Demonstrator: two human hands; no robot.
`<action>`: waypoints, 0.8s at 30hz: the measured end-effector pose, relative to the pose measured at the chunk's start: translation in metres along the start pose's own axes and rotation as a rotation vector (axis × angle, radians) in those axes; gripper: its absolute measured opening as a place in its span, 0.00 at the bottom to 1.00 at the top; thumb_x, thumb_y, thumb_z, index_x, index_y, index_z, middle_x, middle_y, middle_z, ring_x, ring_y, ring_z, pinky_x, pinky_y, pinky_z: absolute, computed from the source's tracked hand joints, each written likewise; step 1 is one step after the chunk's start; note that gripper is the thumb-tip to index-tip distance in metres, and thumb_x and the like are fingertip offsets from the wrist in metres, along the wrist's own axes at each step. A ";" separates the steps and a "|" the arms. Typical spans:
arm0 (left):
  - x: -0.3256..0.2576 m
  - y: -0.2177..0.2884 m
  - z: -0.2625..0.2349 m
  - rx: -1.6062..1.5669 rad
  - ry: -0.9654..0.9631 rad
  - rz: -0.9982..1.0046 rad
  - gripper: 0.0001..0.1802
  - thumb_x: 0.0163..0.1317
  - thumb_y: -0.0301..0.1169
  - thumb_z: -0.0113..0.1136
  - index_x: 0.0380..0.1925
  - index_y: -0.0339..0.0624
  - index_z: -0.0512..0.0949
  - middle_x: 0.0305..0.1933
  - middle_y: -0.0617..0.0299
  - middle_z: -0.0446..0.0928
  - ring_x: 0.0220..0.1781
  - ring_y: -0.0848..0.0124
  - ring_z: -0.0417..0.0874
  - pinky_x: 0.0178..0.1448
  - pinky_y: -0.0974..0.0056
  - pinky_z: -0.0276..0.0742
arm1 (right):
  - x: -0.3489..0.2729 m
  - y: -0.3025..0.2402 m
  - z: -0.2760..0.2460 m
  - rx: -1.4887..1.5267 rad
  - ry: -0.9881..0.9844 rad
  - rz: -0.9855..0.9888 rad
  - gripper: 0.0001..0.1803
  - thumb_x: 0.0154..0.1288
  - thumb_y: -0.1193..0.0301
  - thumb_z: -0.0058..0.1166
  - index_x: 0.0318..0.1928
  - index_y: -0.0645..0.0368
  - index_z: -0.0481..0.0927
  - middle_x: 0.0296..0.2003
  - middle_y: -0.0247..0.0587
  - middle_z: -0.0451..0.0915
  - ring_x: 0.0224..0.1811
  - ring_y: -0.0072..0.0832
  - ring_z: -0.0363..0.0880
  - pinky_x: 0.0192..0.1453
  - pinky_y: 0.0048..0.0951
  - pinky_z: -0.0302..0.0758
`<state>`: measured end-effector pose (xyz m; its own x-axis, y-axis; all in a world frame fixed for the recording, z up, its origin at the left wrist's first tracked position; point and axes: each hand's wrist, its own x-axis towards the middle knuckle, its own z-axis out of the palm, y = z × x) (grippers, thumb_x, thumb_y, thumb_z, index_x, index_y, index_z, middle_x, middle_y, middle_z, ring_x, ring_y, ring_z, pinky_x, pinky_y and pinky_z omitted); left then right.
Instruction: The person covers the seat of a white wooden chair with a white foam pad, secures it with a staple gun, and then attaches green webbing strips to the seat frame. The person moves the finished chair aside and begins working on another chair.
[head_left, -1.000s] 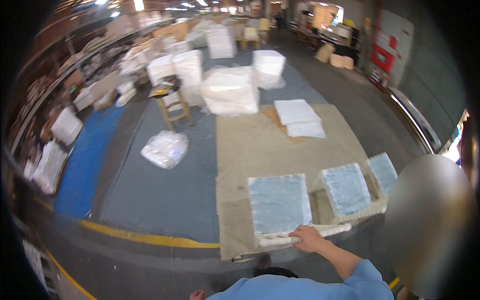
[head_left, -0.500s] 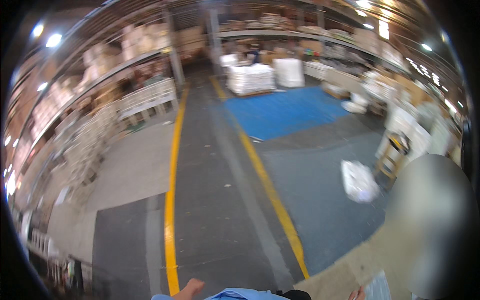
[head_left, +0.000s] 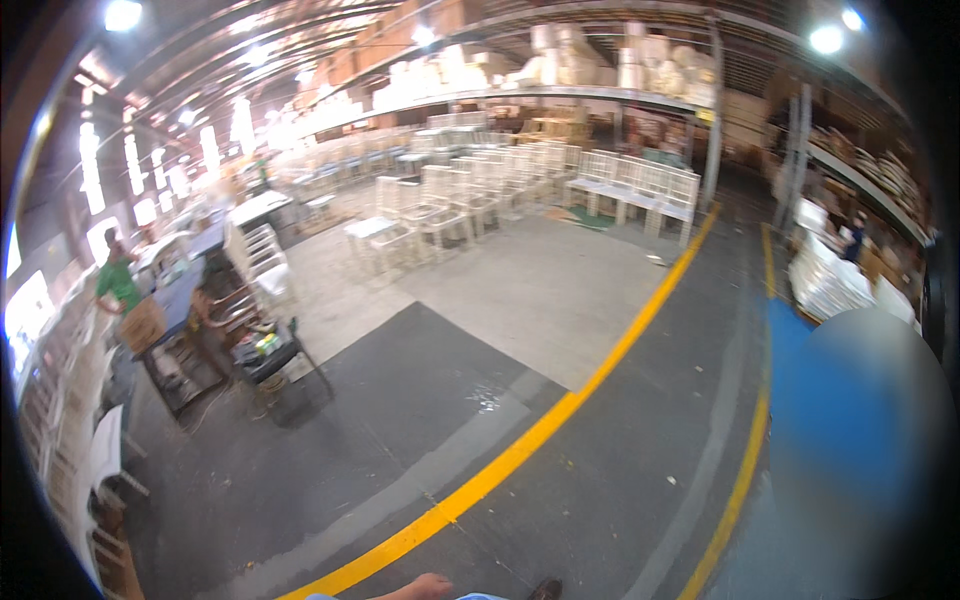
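Warehouse floor, grey concrete with a yellow line [head_left: 560, 415] running diagonally. Only one hand [head_left: 425, 587] shows, at the bottom edge just below the line's near end; which hand, and its grip, can't tell. White racks [head_left: 470, 190] sit far beyond the line.

Left hand [head_left: 425, 587] low above yellow floor line [head_left: 560, 418]; white chairs [head_left: 470, 190] beyond.

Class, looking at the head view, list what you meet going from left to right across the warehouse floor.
Person in a green top → dark work table → white chair frames → yellow floor line → blue floor patch.
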<state>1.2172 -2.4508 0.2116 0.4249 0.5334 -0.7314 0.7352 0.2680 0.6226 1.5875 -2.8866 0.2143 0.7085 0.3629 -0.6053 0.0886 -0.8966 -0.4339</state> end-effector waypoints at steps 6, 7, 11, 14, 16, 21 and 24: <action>-0.015 -0.034 -0.080 -0.394 0.532 -0.473 0.23 0.69 0.46 0.71 0.55 0.41 0.88 0.58 0.42 0.88 0.61 0.48 0.87 0.61 0.47 0.83 | 0.203 -0.177 -0.128 -0.045 0.020 -0.093 0.33 0.79 0.53 0.59 0.67 0.71 0.79 0.66 0.68 0.80 0.70 0.59 0.77 0.77 0.48 0.72; -0.016 -0.032 -0.086 -0.466 0.571 -0.513 0.23 0.69 0.46 0.71 0.55 0.41 0.88 0.58 0.42 0.88 0.61 0.48 0.87 0.61 0.47 0.83 | 0.239 -0.218 -0.147 -0.035 0.035 -0.129 0.33 0.79 0.53 0.59 0.67 0.71 0.79 0.66 0.68 0.80 0.70 0.58 0.77 0.77 0.48 0.72; 0.014 -0.012 -0.102 -0.695 0.622 -0.598 0.24 0.69 0.46 0.70 0.56 0.41 0.88 0.58 0.42 0.88 0.62 0.48 0.87 0.62 0.48 0.83 | 0.381 -0.429 -0.169 -0.225 0.134 -0.402 0.33 0.78 0.53 0.61 0.67 0.70 0.80 0.66 0.65 0.81 0.70 0.55 0.79 0.75 0.47 0.74; 0.090 0.027 -0.144 -0.730 0.536 -0.579 0.24 0.70 0.46 0.69 0.56 0.41 0.88 0.58 0.42 0.88 0.62 0.48 0.87 0.63 0.48 0.83 | 0.448 -0.569 -0.163 -0.181 0.339 -0.646 0.29 0.78 0.58 0.63 0.69 0.66 0.80 0.62 0.56 0.85 0.59 0.43 0.86 0.65 0.40 0.83; 0.113 0.041 -0.178 -0.778 0.556 -0.611 0.24 0.70 0.46 0.68 0.57 0.41 0.88 0.58 0.42 0.88 0.63 0.48 0.87 0.63 0.48 0.83 | 0.485 -0.658 -0.092 -0.039 0.182 -0.690 0.28 0.79 0.60 0.63 0.70 0.65 0.79 0.59 0.51 0.86 0.51 0.36 0.87 0.58 0.37 0.84; 0.239 0.094 -0.333 -0.583 0.550 -0.378 0.24 0.71 0.46 0.66 0.57 0.41 0.88 0.58 0.42 0.88 0.63 0.48 0.86 0.65 0.49 0.82 | 0.520 -0.753 0.046 -0.043 -0.151 -0.807 0.22 0.80 0.66 0.62 0.68 0.62 0.80 0.43 0.42 0.87 0.33 0.25 0.82 0.37 0.31 0.80; 0.296 0.135 -0.473 -0.527 0.715 -0.196 0.23 0.72 0.44 0.62 0.57 0.41 0.87 0.51 0.52 0.87 0.55 0.58 0.87 0.57 0.55 0.83 | 0.503 -0.772 0.134 -0.319 -0.465 -0.769 0.17 0.74 0.65 0.62 0.58 0.58 0.89 0.43 0.54 0.88 0.38 0.34 0.85 0.41 0.39 0.83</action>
<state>1.1923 -1.8771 0.2103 -0.2403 0.7632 -0.5998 0.3484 0.6446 0.6805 1.7813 -1.9778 0.1555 0.0331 0.8849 -0.4646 0.6497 -0.3723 -0.6628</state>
